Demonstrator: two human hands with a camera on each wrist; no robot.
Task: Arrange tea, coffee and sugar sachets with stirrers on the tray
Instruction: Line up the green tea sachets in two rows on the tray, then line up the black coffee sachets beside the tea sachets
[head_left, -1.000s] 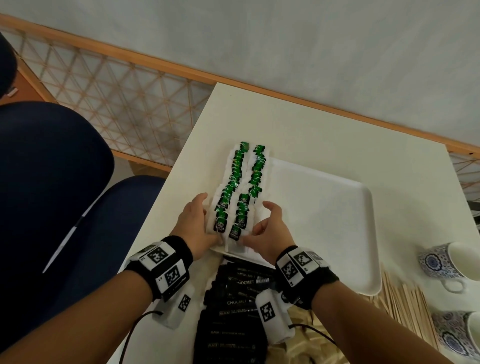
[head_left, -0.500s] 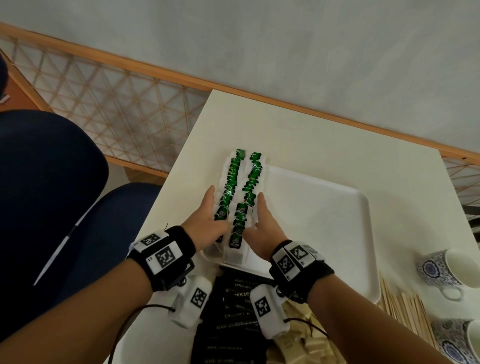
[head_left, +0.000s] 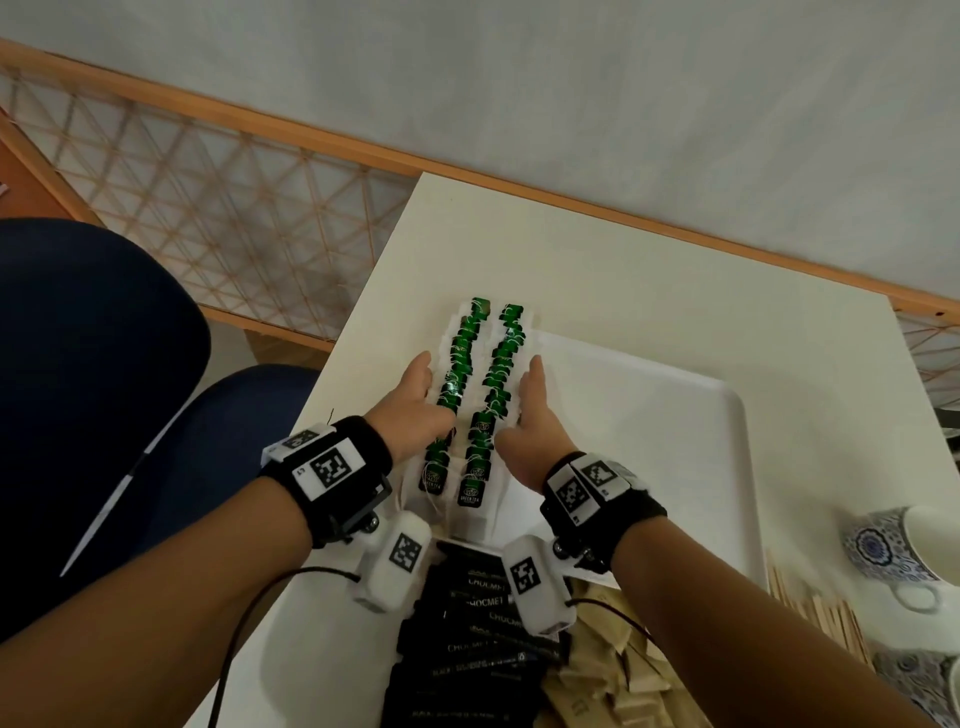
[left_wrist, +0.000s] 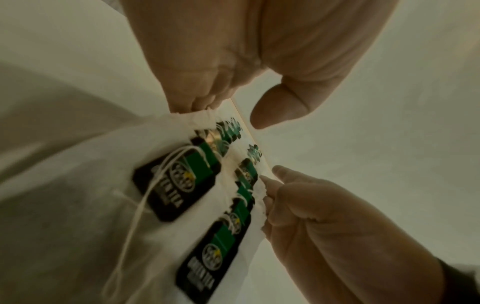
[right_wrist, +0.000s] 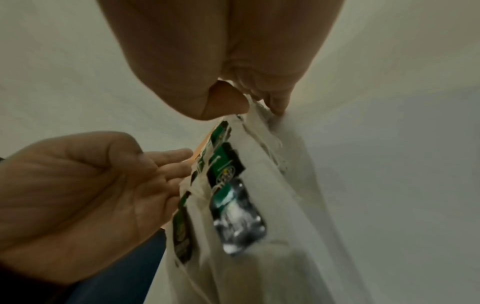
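Note:
Two long rows of white tea bags with green tags (head_left: 480, 395) lie along the left edge of the white tray (head_left: 649, 441). My left hand (head_left: 410, 400) lies flat against the left row's outer side, fingers straight and pointing away from me. My right hand (head_left: 535, 410) mirrors it against the right row's outer side. In the left wrist view the tea bags (left_wrist: 182, 181) sit between both hands. The right wrist view shows the tea bags (right_wrist: 228, 170) the same way. Black coffee sachets (head_left: 478, 623), brown sugar sachets (head_left: 613, 675) and wooden stirrers (head_left: 815, 618) lie near me, off the tray.
Two patterned cups (head_left: 904, 551) stand at the table's right edge. A dark blue chair (head_left: 156, 415) is beside the table on the left. A wooden lattice rail (head_left: 234, 208) runs behind the table. Most of the tray's surface right of the tea bags is bare.
Both hands have slid forward from the near end of the rows along their sides. Their fingers have straightened out flat against the tea bags.

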